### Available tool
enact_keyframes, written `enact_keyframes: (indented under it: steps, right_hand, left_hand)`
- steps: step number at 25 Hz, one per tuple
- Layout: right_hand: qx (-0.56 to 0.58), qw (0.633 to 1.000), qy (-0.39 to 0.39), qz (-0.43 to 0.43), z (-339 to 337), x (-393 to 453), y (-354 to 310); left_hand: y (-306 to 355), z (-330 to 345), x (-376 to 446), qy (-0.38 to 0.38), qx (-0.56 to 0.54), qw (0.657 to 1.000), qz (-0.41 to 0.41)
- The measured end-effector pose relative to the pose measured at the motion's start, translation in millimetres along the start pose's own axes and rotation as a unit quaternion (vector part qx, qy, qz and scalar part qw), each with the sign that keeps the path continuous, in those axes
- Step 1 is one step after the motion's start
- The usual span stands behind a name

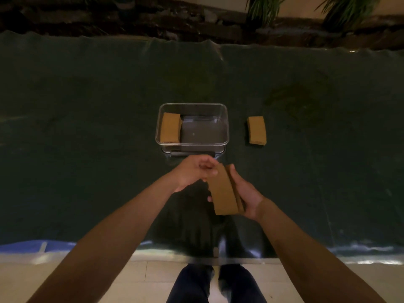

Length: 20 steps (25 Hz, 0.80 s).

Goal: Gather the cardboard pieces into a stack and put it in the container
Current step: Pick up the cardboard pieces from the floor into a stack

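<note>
A clear plastic container [225,127] stands mid-table on the dark green cloth, with one stack of brown cardboard pieces [170,127] lying along its left side. Another cardboard stack [257,130] lies on the cloth to the right of the container. My right hand [244,192] grips a third stack of cardboard pieces [223,192] just in front of the container, above the cloth. My left hand [194,171] touches the far left edge of that held stack, fingers curled against it.
The dark green cloth [87,127] covers the whole table, with a stained patch at the right rear. Stone edging and plants run along the far side. The table's near edge is at the bottom, with my legs and pale floor tiles beneath.
</note>
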State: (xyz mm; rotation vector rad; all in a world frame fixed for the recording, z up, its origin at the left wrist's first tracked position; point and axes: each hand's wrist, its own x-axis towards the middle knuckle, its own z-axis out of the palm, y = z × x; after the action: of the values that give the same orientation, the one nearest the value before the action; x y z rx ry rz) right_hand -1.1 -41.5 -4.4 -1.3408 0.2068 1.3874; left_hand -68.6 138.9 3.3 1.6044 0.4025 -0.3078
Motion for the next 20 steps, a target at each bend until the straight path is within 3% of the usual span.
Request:
enact_keyframes:
  steps: [8, 11, 13, 15, 16, 18, 20]
  right_hand:
    - [0.076, 0.997, -0.017, -0.012, -9.5, -6.5, -17.5]
    - [0.100, 0.995, -0.001, -0.019, -23.8, -9.0, -22.0]
    - [0.127, 0.991, 0.016, -0.034, -41.0, -8.4, -30.3]
    - [0.117, 0.991, 0.052, -0.049, -57.0, -7.9, -45.8]
    - [0.099, 0.991, 0.070, -0.054, -63.9, -6.1, -52.8]
    - [0.072, 0.992, 0.085, -0.062, -74.8, -1.7, -66.1]
    - [0.090, 0.991, 0.083, -0.061, -89.6, 3.8, -78.8]
  left_hand:
    - [20.3, 38.8, 19.2, 0.118, 0.139, 0.981, 0.065]
    - [28.1, 53.0, 26.9, 0.144, 0.251, 0.953, 0.086]
    - [35.1, 62.0, 33.9, 0.090, 0.294, 0.947, 0.091]
    - [46.4, 71.5, 43.7, -0.042, 0.304, 0.949, 0.078]
    - [52.1, 78.0, 49.9, -0.086, 0.345, 0.931, 0.078]
    - [60.5, 92.0, 67.0, -0.093, 0.424, 0.896, 0.091]
    - [72.4, 103.4, 87.7, -0.062, 0.451, 0.885, 0.103]
